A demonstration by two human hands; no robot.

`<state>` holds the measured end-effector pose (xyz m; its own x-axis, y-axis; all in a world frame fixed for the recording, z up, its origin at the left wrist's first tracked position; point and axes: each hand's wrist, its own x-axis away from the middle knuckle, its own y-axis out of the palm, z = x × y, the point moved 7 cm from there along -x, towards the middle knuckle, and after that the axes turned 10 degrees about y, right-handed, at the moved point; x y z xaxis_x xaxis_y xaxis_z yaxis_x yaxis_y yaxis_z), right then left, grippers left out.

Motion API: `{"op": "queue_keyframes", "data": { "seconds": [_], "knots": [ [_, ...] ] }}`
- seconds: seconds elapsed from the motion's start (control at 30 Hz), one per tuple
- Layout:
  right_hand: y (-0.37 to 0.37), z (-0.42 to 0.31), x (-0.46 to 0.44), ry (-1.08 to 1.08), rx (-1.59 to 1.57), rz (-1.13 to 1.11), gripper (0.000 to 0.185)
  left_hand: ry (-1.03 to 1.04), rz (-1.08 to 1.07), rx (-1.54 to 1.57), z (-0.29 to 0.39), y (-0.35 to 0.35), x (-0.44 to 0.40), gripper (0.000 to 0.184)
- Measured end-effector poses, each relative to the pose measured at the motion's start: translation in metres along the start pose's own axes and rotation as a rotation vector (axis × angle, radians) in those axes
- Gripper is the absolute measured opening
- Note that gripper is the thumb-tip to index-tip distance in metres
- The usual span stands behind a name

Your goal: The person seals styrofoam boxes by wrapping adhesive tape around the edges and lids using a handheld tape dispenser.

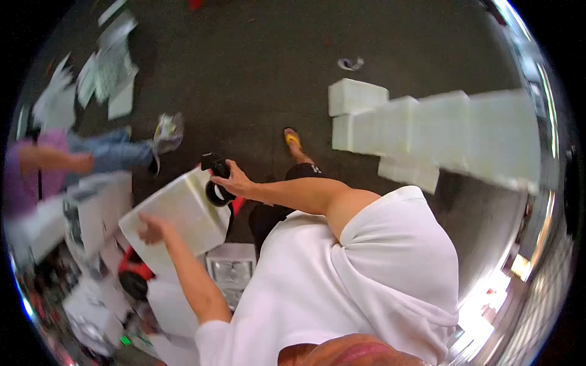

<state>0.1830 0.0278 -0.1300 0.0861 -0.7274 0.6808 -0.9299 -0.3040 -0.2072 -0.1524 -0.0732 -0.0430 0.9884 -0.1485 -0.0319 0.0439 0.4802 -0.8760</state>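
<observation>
Dark grey floor (244, 73) spreads out beyond the white foam box (192, 210), which sits tilted in view in front of the person. On that box's pale face, the left hand (152, 229) is spread open, its fingers not curled round anything; whether it presses down or only hovers is hard to tell. At the box's far right edge, the right hand (236, 183) has its grip closed around a black tape dispenser (213, 166), whose dark ring seems to touch the box, though blur leaves the contact uncertain.

Well to the right of the box, a row of white foam blocks (427, 125) stretches away, with one block raised on its near end. To the left of the box, a co-worker in a purple top and blue jeans (113, 152) appears smeared by motion. Farther beyond the box on that same side lie loose white sheets (121, 100). Just below the box are a red object with a black wheel (133, 283) and a smaller white container (232, 253).
</observation>
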Motion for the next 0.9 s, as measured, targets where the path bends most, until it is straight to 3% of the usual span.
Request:
{"op": "queue_keyframes", "data": {
  "seconds": [0.03, 0.07, 0.1, 0.13, 0.17, 0.2, 0.27, 0.3, 0.33, 0.37, 0.4, 0.43, 0.5, 0.6, 0.63, 0.7, 0.8, 0.83, 0.87, 0.9],
  "knots": [
    [-0.017, -0.026, 0.014, 0.108, -0.390, -0.165, 0.078, -0.096, 0.019, 0.324, -0.019, -0.004, -0.006, 0.088],
    [-0.015, -0.029, 0.002, 0.228, -0.548, -0.277, 0.067, -0.069, 0.066, 0.623, -0.052, -0.010, -0.026, 0.076],
    [-0.014, -0.043, 0.006, 0.339, -0.697, -0.405, 0.056, -0.130, 0.143, 0.572, -0.061, -0.049, -0.030, 0.066],
    [-0.021, -0.063, 0.014, 0.251, -0.732, -0.406, 0.039, -0.160, 0.108, 0.624, -0.079, -0.066, -0.041, 0.067],
    [-0.002, -0.067, -0.008, 0.122, -0.746, -0.447, 0.049, -0.214, -0.004, 0.675, -0.097, -0.074, -0.051, 0.068],
    [0.019, -0.064, -0.025, 0.218, -0.666, -0.333, 0.052, -0.273, -0.134, 0.718, -0.117, -0.077, -0.061, 0.069],
    [0.069, -0.090, -0.020, 0.163, -0.633, -0.656, 0.060, -0.429, -0.434, 0.779, -0.152, -0.065, -0.069, 0.072],
    [0.091, -0.106, -0.013, 0.131, -0.606, -0.814, 0.064, -0.407, -0.612, 0.797, -0.182, -0.038, -0.090, 0.074],
    [0.101, -0.110, -0.017, 0.042, -0.415, -0.744, 0.063, -0.361, -0.793, 0.948, -0.187, -0.019, -0.100, 0.077],
    [0.084, -0.124, -0.004, -0.079, -0.343, -0.593, 0.059, -0.518, -0.804, 0.912, -0.171, -0.039, -0.078, 0.076],
    [0.068, -0.129, 0.019, 0.068, -0.292, -0.574, 0.059, -0.523, -0.727, 0.912, -0.171, -0.037, -0.073, 0.075],
    [0.089, -0.092, -0.021, 0.197, -0.220, -0.491, 0.064, -0.533, -0.657, 0.887, -0.179, -0.036, -0.072, 0.073],
    [0.063, -0.108, 0.005, 0.124, -0.516, -0.406, 0.057, -0.477, -0.514, 0.841, -0.169, -0.042, -0.068, 0.068],
    [0.017, -0.089, 0.010, 0.286, -0.726, -0.566, 0.030, -0.147, -0.377, 0.885, -0.120, -0.069, -0.027, 0.059],
    [-0.024, -0.115, 0.053, 0.258, -0.748, -0.514, 0.028, -0.099, -0.384, 0.828, -0.110, -0.067, -0.017, 0.058],
    [-0.074, -0.116, 0.044, 0.156, -0.671, -0.496, 0.028, -0.115, -0.369, 0.878, -0.056, -0.073, 0.028, 0.055],
    [-0.153, -0.148, 0.017, -0.065, -0.612, -0.447, 0.031, -0.072, -0.581, 1.072, 0.002, -0.017, 0.071, 0.051],
    [-0.182, -0.146, 0.004, -0.022, -0.582, -0.415, 0.033, -0.087, -0.732, 1.108, 0.024, 0.012, 0.091, 0.054],
    [-0.224, -0.148, -0.012, -0.103, -0.436, -0.223, 0.030, -0.087, -0.747, 1.042, 0.052, 0.023, 0.117, 0.051],
    [-0.258, -0.147, -0.026, -0.079, -0.539, -0.179, 0.027, -0.084, -0.754, 0.985, 0.081, 0.033, 0.149, 0.048]
  ]
}}
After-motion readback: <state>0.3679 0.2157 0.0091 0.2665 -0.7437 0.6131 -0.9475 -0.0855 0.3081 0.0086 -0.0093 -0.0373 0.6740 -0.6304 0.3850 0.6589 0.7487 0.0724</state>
